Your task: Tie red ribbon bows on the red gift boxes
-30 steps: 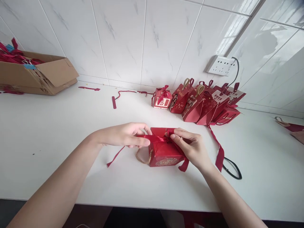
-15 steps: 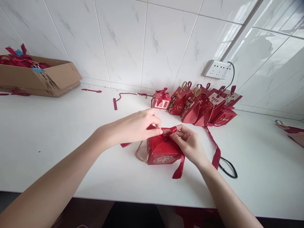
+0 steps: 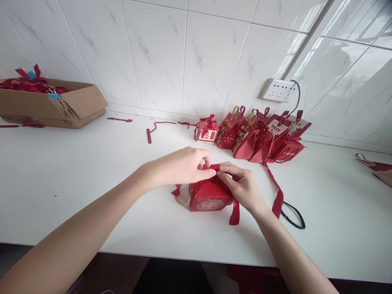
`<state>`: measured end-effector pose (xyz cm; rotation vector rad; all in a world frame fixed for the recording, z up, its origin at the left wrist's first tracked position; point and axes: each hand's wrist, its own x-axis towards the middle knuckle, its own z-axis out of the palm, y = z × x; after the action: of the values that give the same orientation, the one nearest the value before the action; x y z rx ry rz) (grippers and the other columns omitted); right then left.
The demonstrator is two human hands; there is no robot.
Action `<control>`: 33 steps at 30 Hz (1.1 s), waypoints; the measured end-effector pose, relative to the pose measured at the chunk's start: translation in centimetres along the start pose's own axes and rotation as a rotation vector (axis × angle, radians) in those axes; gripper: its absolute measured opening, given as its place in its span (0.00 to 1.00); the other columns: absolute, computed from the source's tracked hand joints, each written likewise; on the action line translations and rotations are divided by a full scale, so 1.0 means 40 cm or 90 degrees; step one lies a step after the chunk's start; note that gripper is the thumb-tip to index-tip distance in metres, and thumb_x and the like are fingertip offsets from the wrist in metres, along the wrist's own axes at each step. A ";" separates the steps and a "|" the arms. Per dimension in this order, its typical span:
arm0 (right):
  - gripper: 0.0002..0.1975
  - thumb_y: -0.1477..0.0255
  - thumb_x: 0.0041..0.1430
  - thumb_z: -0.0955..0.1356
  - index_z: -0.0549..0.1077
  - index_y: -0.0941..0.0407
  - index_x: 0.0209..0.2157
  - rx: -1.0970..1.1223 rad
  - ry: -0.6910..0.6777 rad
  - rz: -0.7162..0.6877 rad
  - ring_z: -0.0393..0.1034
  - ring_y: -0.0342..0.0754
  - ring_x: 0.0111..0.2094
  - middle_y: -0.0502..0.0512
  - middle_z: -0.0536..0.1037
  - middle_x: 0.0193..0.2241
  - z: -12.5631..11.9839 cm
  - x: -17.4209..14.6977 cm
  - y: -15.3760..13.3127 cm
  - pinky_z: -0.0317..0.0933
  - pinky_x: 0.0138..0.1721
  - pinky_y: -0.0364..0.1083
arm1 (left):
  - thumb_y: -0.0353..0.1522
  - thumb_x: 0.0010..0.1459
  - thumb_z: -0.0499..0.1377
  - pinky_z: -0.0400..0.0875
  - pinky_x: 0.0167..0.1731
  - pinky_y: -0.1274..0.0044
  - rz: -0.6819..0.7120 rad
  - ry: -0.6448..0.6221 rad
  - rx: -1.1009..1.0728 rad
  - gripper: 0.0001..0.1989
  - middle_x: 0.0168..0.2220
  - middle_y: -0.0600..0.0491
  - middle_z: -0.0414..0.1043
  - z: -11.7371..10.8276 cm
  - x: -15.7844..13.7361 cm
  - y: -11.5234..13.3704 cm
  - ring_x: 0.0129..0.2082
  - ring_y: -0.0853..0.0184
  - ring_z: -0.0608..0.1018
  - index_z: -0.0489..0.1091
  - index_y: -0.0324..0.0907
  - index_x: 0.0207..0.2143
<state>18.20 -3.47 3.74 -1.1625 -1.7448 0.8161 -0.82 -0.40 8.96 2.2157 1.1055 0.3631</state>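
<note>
A red gift box (image 3: 211, 200) with a gold round pattern on its front stands on the white table in front of me. Over its top, my left hand (image 3: 191, 165) and my right hand (image 3: 240, 181) meet, both pinching a red ribbon (image 3: 216, 167) close to the lid. One ribbon tail (image 3: 234, 214) hangs down at the box's right front corner, and another end shows at its left. A twisted gold cord (image 3: 182, 200) loops out on the left side. My fingers hide most of the ribbon's knot.
Several red gift boxes (image 3: 260, 139) and a small bow-tied box (image 3: 207, 132) stand near the wall. A cardboard box (image 3: 82, 102) of red ribbons is at the far left. A black loop (image 3: 295, 218) and a ribbon strip (image 3: 278, 200) lie to the right.
My left hand has shifted slightly right, its fingertips now close to my right hand's. The raised ribbon loop is lower and flatter between the fingers, and the left ribbon end has changed position.
</note>
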 end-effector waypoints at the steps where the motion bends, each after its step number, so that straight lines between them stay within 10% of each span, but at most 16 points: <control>1: 0.09 0.68 0.58 0.65 0.76 0.53 0.32 -0.003 0.003 0.006 0.70 0.47 0.35 0.52 0.77 0.35 -0.001 0.000 -0.002 0.64 0.37 0.45 | 0.46 0.55 0.54 0.52 0.16 0.79 -0.001 0.004 -0.005 0.15 0.25 0.54 0.70 0.002 0.003 -0.002 0.16 0.72 0.66 0.67 0.43 0.33; 33: 0.10 0.65 0.53 0.69 0.76 0.56 0.33 0.050 0.000 0.066 0.69 0.46 0.32 0.53 0.77 0.31 -0.001 0.006 0.012 0.63 0.34 0.45 | 0.37 0.60 0.49 0.59 0.22 0.80 0.077 0.045 -0.044 0.08 0.29 0.58 0.67 0.002 -0.001 0.003 0.21 0.75 0.68 0.62 0.44 0.30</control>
<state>18.37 -3.09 3.39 -1.2084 -1.6493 0.9384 -0.75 -0.53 8.97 2.2285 0.9820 0.5266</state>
